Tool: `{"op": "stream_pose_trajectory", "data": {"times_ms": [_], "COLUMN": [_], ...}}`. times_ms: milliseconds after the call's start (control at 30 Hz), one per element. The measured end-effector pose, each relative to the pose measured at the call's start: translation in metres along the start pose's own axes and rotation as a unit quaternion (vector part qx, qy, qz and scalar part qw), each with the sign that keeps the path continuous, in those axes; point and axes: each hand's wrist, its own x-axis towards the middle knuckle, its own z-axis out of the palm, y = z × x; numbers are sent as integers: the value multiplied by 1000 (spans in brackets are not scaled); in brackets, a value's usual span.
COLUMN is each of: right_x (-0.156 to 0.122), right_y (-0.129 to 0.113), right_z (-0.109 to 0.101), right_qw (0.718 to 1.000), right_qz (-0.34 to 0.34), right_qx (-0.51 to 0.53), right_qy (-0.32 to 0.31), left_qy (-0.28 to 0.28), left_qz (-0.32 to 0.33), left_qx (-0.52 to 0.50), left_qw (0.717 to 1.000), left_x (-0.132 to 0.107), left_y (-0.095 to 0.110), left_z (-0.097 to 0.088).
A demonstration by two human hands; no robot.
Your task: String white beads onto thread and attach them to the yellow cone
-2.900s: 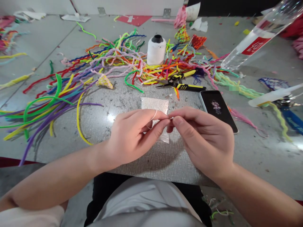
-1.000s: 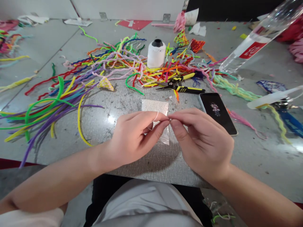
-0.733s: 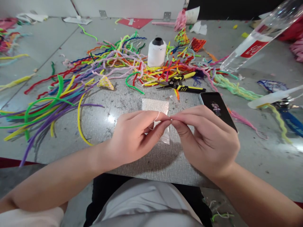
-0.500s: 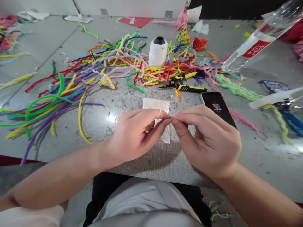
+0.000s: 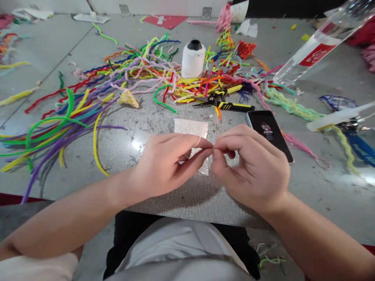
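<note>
My left hand point(image 5: 166, 162) is closed in a pinch, with a thin white thread point(image 5: 199, 141) looped round its index finger and running into the grip. My right hand point(image 5: 253, 169) pinches at the same spot, its thumb and index fingertips touching the left fingertips. Whatever sits between the right fingertips is too small and hidden to make out. Under the left hand lies a small clear zip bag point(image 5: 191, 127) of tiny pale pieces, partly covered by the fingers. A phone point(image 5: 271, 132) rests on the table just beyond the right hand.
A white thread cone point(image 5: 193, 62) stands among many coloured pipe cleaners point(image 5: 137, 74). Black-and-yellow pliers point(image 5: 234, 105) lie before it. At right are a tilted clear bottle point(image 5: 310, 52), a white nozzled tube point(image 5: 336, 119) and a blue strap point(image 5: 359, 144).
The right fingers have curled in more, and that hand has shifted slightly left. My left hand keeps its pinch. The whole view has shifted slightly.
</note>
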Motion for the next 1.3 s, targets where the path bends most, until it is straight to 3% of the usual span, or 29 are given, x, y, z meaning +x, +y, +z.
{"op": "stream_pose_trajectory", "data": {"times_ms": [133,233,333,500,600,767,967,1167,1233,1300], "right_x": [-1,-2,-3,-4,-6,-5,2,3,2,0], "right_y": [-3,-6,-5,-1,-2,-2,3,7,7,6], "right_z": [0,0,1,3,1,-3,-4,-4,-4,-4], "right_qw": [999,990,964,913,932,991,999,994,997,1000], "right_qz": [26,121,212,276,242,67,-49,-94,-75,-14], "right_qx": [20,72,155,299,268,118,-17,-50,-32,5], "right_qy": [11,21,31,30,23,22,-7,-12,-3,11], "left_qy": [11,-2,-14,-34,-50,-68,-95,-105,-104,-99], "left_qz": [-2,-18,-48,-150,-196,-268,-298,-325,-342,-346], "left_qx": [-21,-49,-87,-233,-311,-413,-420,-397,-402,-419], "left_qw": [1000,999,995,960,929,868,852,852,843,833], "left_x": [0,1,1,2,5,9,8,11,12,11], "left_y": [-2,-3,-3,-3,-3,-3,-5,-2,0,1], "left_z": [1,1,1,1,3,4,4,0,-1,-1]}}
